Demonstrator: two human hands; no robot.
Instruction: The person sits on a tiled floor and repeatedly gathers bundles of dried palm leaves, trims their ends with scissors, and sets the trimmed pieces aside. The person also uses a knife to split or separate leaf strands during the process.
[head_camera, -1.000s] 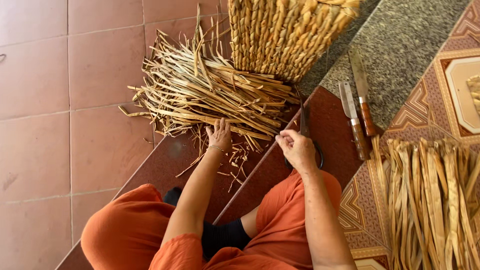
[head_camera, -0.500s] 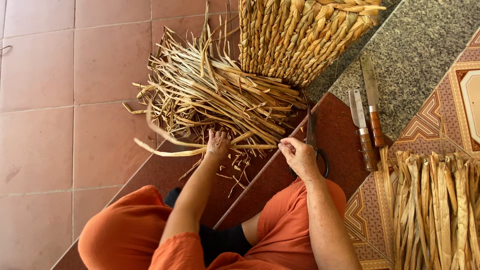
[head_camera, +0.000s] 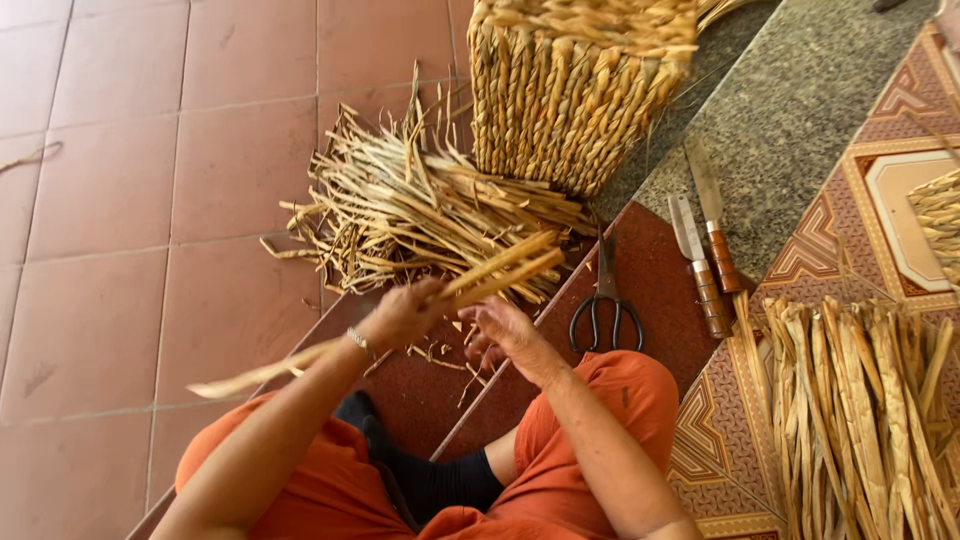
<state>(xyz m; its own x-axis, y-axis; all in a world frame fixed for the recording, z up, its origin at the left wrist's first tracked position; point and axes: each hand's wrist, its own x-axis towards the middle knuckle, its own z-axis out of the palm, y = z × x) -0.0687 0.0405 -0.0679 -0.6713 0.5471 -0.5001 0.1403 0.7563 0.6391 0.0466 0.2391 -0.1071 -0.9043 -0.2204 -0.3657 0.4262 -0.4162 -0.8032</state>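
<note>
**A:** What is closest to the camera?

**B:** The person's lap, in loose orange trousers (head_camera: 600, 420), with a dark sock (head_camera: 440, 480) between the knees. They sit on a dark red step (head_camera: 660, 270), seen from above.

**A:** And the hands?

**B:** The left hand (head_camera: 400, 315), a thin bracelet at its wrist, is closed around a long dried reed strip (head_camera: 480, 275). The strip runs diagonally, from a blurred tip low on the left, through the fist, up to the right. The right hand (head_camera: 505, 335) sits just beside the left, fingers loosely curled, near the strip. Whether it grips the strip cannot be told.

**A:** What lies around them?

**B:** Just right of the right hand, black-handled scissors (head_camera: 605, 305) lie on the step. Farther right are two knives with wooden handles (head_camera: 705, 250), side by side. At the right edge, a bundle of flat pale reeds (head_camera: 870, 410) rests on patterned floor tiles (head_camera: 800, 250).

**A:** And beyond the hands?

**B:** A loose pile of reed strips (head_camera: 420, 210) sprawls across the step edge onto plain reddish tiles (head_camera: 120, 200). Behind the pile stands a woven basket (head_camera: 580, 90) with braided uprights, its base touching the pile. A speckled grey stone strip (head_camera: 800, 110) runs to its right.
</note>
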